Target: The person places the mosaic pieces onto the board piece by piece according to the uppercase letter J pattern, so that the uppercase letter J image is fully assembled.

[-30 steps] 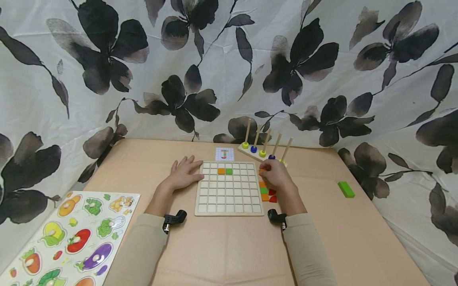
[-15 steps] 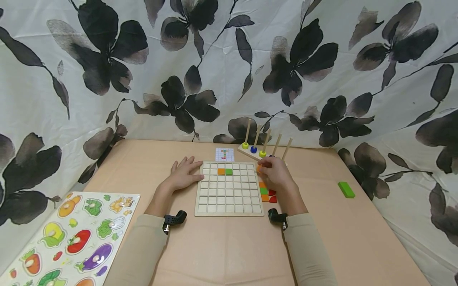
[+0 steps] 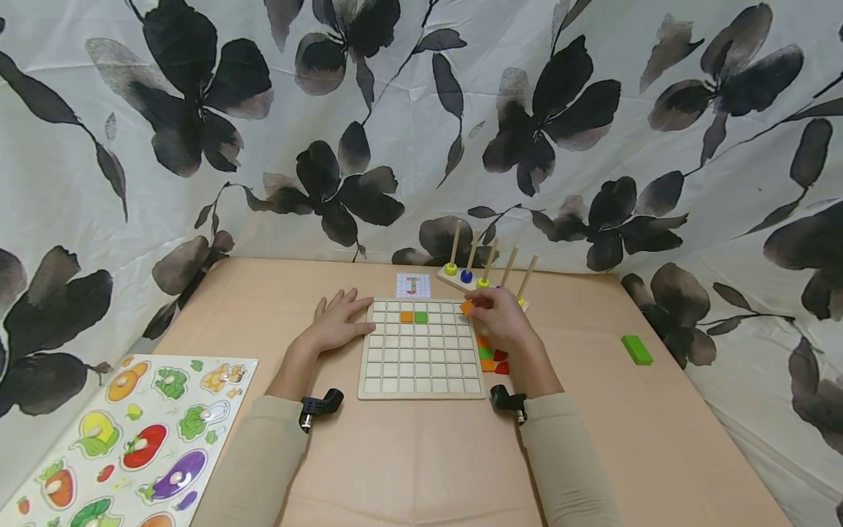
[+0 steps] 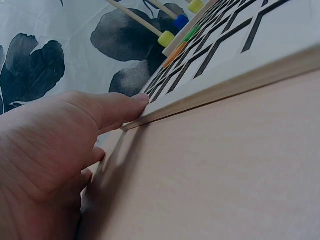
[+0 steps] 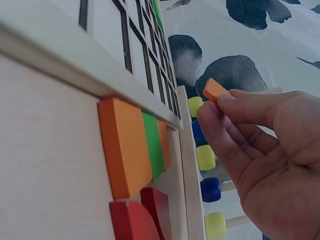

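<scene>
A pale wooden grid board lies on the table, with an orange tile and a green tile side by side in its upper rows. The left hand rests at the board's left edge, thumb on the rim and fingers spread. Between thumb and fingertips, the right hand pinches an orange square tile, raised over the board's upper right corner. Beside the board's right edge lie more orange tiles, a green tile and red curved pieces.
Behind the board are a small pattern card and a peg stand with yellow and blue beads. A green block lies far right. At the left is a vegetable picture board. A floral cloth hangs behind the table.
The right hand has lifted an orange tile from beside the board and moved slightly left, to the board's upper right corner. The left hand has stayed in place.
</scene>
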